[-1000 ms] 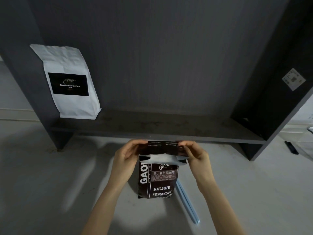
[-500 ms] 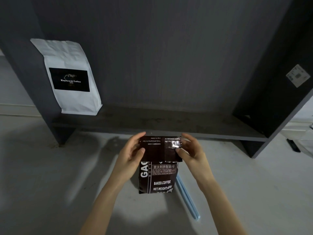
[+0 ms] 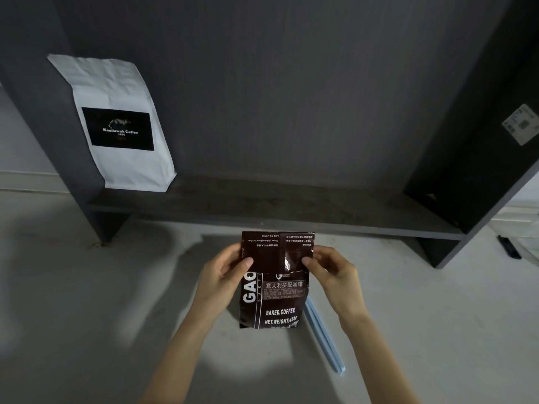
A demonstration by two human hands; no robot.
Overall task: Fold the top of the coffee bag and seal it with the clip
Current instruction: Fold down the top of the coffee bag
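A dark brown coffee bag (image 3: 272, 301) with white lettering stands upright on the pale floor. Its top is folded forward, so a flap with upside-down print lies over the front. My left hand (image 3: 223, 275) pinches the flap's left edge, thumb on the front. My right hand (image 3: 331, 268) pinches the right edge the same way. A long light-blue clip (image 3: 323, 339) lies flat on the floor just right of and behind the bag, untouched.
A white coffee bag (image 3: 116, 126) with a black label stands at the left end of a low dark shelf (image 3: 277, 211). Dark side panels flank the shelf. A small black object (image 3: 509, 246) lies on the floor at far right.
The bag's top has been folded over forward and pressed flat against the front. Both hands slid from the top corners down to the flap's sides.
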